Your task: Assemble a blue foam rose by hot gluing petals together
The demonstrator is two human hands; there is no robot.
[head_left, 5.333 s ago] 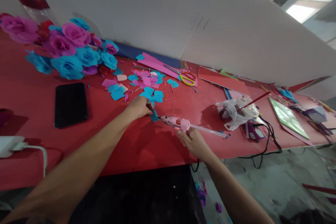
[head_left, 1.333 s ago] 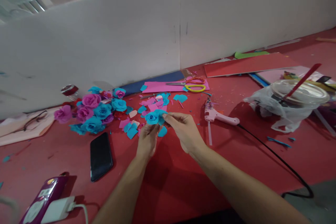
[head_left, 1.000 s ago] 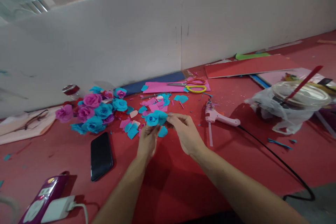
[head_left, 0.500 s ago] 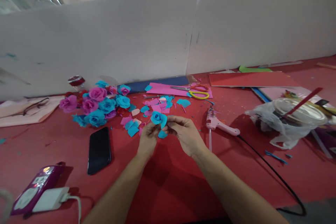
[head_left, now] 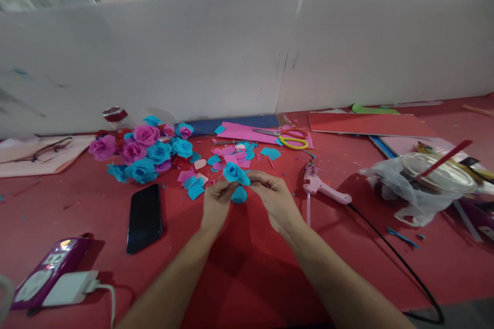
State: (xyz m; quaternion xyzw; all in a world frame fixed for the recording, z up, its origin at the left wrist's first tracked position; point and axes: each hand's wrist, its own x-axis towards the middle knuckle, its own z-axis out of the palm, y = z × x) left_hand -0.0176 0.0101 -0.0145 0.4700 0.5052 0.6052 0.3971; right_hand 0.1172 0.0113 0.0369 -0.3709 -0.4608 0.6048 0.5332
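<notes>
A blue paper flower (head_left: 234,172) is held between my two hands above the red table (head_left: 254,277). My left hand (head_left: 216,196) pinches it from below on the left; the part inside those fingers is hidden. The fingertips of my right hand (head_left: 270,193) are closed on a petal at the flower's right edge. Just below the flower lies a loose blue petal (head_left: 239,195). Blue and pink paper pieces (head_left: 231,154) are scattered behind my hands. To the left stands a bunch of pink and blue paper flowers (head_left: 144,151).
A pink glue gun (head_left: 324,190) with a black cord lies at the right. Scissors (head_left: 287,139) rest on pink paper behind. A phone (head_left: 144,218) and a purple power strip (head_left: 50,270) are at the left. A plastic bag with a tub (head_left: 432,177) stands far right.
My right fingers have shifted slightly along the flower's edge, and its right petal now juts outward. The loose petal below shows more. The camera view has tilted a little.
</notes>
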